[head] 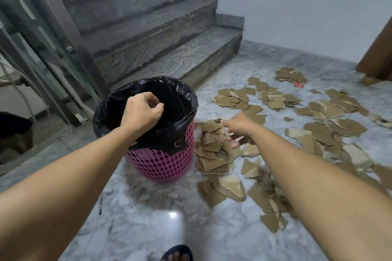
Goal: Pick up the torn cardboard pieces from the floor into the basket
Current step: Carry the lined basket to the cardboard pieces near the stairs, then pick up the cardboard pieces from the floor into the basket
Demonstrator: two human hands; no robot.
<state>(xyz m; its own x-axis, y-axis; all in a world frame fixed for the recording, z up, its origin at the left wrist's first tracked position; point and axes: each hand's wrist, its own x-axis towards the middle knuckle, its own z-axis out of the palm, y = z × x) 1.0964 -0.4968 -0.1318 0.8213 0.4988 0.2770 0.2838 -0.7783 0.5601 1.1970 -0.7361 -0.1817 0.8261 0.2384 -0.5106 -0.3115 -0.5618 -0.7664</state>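
I see the pink mesh basket standing upright on the marble floor, its mouth facing up and lined with a black bin bag folded over the rim; my left hand hangs over that mouth, fingers curled loosely inward, and I cannot tell whether it has hold of anything; my right hand reaches down with fingers spread onto the heap of torn cardboard pieces just beside the basket's right side, gripping nothing that I can make out; the scatter runs in a long band from the near right towards the far wall; grey stone stairs rise close behind the basket; a glass panel borders the left; bare floor lies open in front, by my sandalled foot.
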